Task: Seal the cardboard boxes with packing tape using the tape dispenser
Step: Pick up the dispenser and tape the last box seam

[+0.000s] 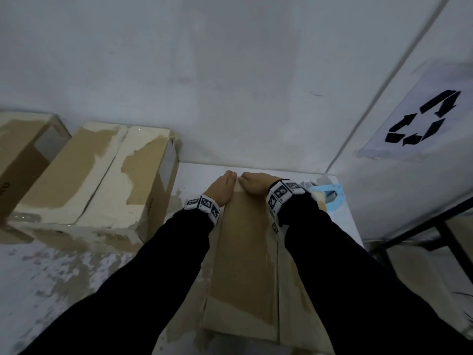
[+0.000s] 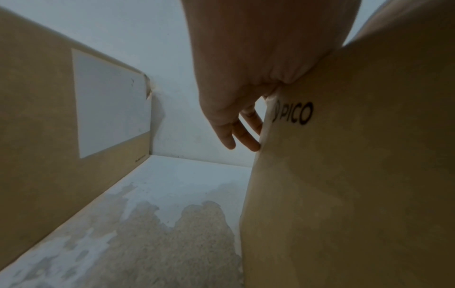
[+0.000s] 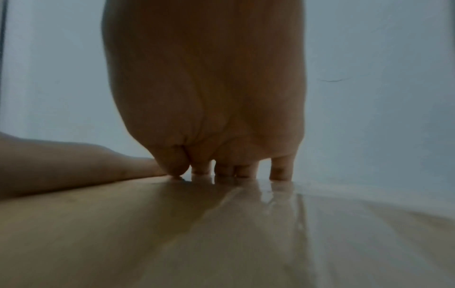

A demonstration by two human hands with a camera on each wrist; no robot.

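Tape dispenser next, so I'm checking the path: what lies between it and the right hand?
In the head view, only the marker-covered wristband separates the right hand from the blue tape dispenser.

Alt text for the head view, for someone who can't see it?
Both hands, left hand and right hand, press on the far end of a cardboard box. A blue tape dispenser lies to its right; more boxes stand left.

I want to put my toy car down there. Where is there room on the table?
Bare table lies between the box under both hands and the peeling box, up to the wall. The near-left top is bare too. By the blue tape dispenser, right of the box, it is crowded.
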